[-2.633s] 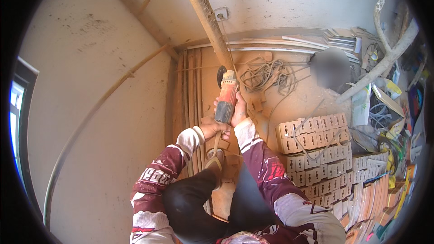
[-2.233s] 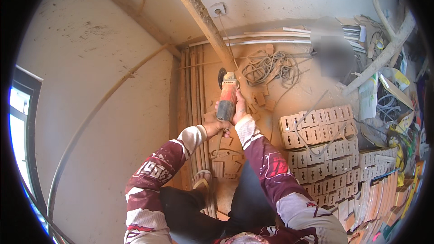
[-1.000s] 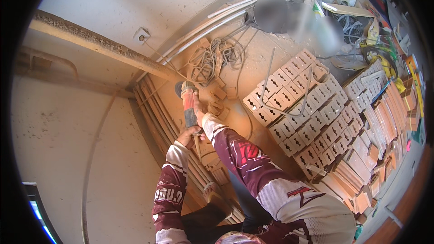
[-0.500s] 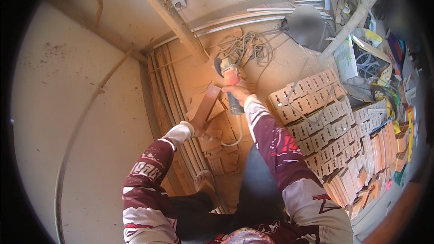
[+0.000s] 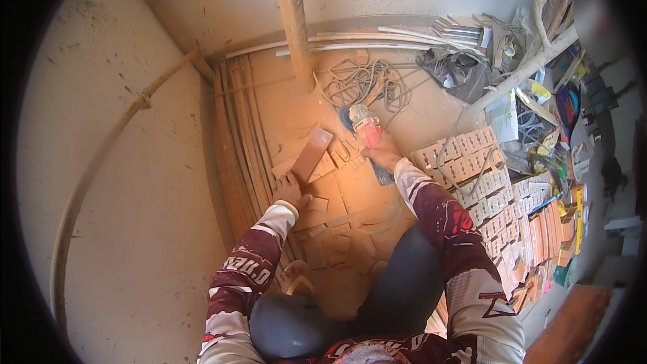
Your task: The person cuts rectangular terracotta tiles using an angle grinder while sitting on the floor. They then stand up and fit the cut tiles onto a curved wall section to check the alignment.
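Observation:
My right hand (image 5: 384, 154) is wrapped round the body of a red and grey angle grinder (image 5: 368, 129), held over the dusty floor. Its disc (image 5: 346, 118) points away from me, just right of a long flat reddish clay tile (image 5: 315, 154) and apart from it. The near end of that tile is gripped by my left hand (image 5: 290, 192), with the thumb toward the right. Under and around the tile lie cut tile pieces (image 5: 320, 203) coated in orange dust.
Stacks of slotted clay bricks (image 5: 465, 158) stand on the right. A tangled cable (image 5: 367, 81) lies ahead, near an upright wooden pole (image 5: 293, 27). Long wooden planks (image 5: 232, 121) run along the left wall. Bags and scrap (image 5: 532, 121) crowd the far right.
The grinder has moved right, away from the tile's far end. My left hand stays at the tile's near end. The whole view has shifted, showing more cut pieces on the floor.

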`<state>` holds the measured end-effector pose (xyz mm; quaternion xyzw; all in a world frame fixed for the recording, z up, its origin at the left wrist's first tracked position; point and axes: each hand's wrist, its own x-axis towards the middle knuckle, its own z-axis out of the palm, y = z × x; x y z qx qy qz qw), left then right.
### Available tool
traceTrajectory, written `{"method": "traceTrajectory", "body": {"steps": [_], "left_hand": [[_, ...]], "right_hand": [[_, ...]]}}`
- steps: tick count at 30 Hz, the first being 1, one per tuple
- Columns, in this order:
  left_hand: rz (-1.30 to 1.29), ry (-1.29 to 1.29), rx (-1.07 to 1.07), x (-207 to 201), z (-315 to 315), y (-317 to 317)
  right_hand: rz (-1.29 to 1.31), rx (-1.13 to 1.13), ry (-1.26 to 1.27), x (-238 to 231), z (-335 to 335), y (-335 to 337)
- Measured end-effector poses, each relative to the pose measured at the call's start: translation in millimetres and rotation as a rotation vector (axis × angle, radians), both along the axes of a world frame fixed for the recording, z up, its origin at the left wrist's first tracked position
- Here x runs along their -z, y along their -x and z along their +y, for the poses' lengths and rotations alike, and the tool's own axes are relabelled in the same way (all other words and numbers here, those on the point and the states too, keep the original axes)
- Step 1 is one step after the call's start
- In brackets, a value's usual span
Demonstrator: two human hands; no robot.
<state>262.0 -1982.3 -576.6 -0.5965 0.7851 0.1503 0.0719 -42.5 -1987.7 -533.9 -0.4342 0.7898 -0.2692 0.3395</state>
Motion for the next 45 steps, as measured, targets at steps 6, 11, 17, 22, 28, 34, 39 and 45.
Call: {"method": "traceTrajectory", "body": {"steps": [6, 11, 17, 22, 28, 34, 39, 45], "left_hand": [[0.036, 0.032, -0.065, 35.6, -12.3, -9.9], [0.465, -0.097, -0.154, 14.1, -22.5, -12.0], [1.083, -0.943, -0.388, 22.8, -38.0, -63.4], [0.881, -0.797, -0.469, 31.9, -30.2, -75.0], [0.562, -0.17, -0.328, 29.4, -17.6, -60.4], [0.525, -0.069, -0.268, 16.5, -13.5, -71.2], [0.508, -0.101, -0.267, 6.4, -16.1, -74.1], [0.456, -0.073, -0.22, -1.5, -13.0, -74.8]], "right_hand": [[-0.006, -0.004, 0.051, -13.2, 5.6, -18.5], [0.214, -0.12, 0.04, -13.8, 13.0, -4.5], [0.34, -0.191, -0.1, -46.1, 19.8, -22.5], [0.373, -0.329, -0.095, -50.8, 12.0, -44.8], [0.413, -0.409, -0.026, -45.9, 8.3, -62.0], [0.408, -0.465, -0.062, -55.9, 5.5, -79.6], [0.461, -0.512, -0.058, -50.8, 3.8, -80.9], [0.445, -0.522, -0.041, -57.9, 0.7, -90.4]]}}
